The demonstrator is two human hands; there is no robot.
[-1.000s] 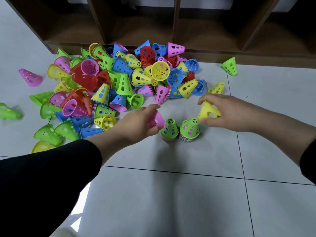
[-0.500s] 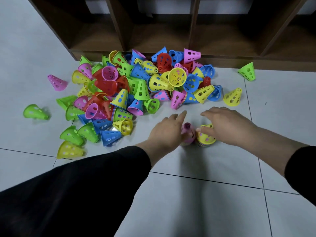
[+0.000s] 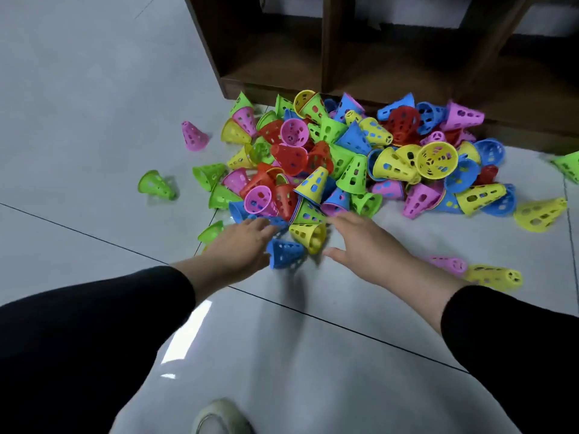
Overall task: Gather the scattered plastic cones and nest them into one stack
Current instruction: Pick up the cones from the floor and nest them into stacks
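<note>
Cones [image 3: 354,164] in a mixed heap of pink, green, yellow, blue and red lie on the tiled floor [image 3: 94,89], against the foot of a dark wooden shelf unit [image 3: 344,57]. We note both hands reaching into the near edge of the heap. Left hand [image 3: 238,242]: fingers extended and loosely spread, tips at the blue cones on that edge, gripping nothing that we can see. Right hand [image 3: 360,242]: fingers straight, thumb held out toward us, likewise holding nothing. Between the two hands lie a blue cone [image 3: 286,253] on its side and a yellow cone [image 3: 308,234] just beside it; whether either hand touches them we cannot tell, as the frame is blurred here. Strays sit apart from the heap: a pink cone [image 3: 194,136] and a green cone [image 3: 155,185] to the left, a yellow cone [image 3: 539,213] to the right. By the right forearm we see a short pink-topped stack [image 3: 449,264] and a yellow-topped stack [image 3: 495,277], both blurred. Black sleeves [image 3: 94,333] cover both arms.
</note>
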